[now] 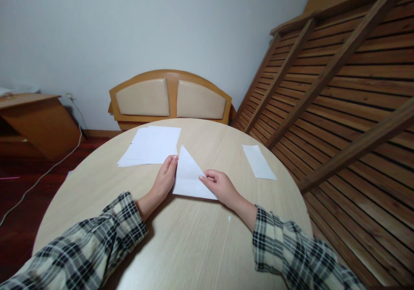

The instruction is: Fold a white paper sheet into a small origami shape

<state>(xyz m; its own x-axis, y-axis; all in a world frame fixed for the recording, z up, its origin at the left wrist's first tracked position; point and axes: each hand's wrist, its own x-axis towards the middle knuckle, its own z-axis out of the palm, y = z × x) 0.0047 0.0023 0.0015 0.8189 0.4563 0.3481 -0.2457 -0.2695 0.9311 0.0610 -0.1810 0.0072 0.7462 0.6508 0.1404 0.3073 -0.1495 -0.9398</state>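
A: Which step is this?
B: Folding, it seems: left hand (165, 174) and right hand (220, 186) press a triangular folded paper (190, 176) flat, mid-tabletop (194, 242).
A: Next?
B: Probably firming the crease.

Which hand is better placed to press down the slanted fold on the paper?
Probably the right hand: its fingertips sit on the slanted edge of the folded paper, while the left hand rests at the left edge.
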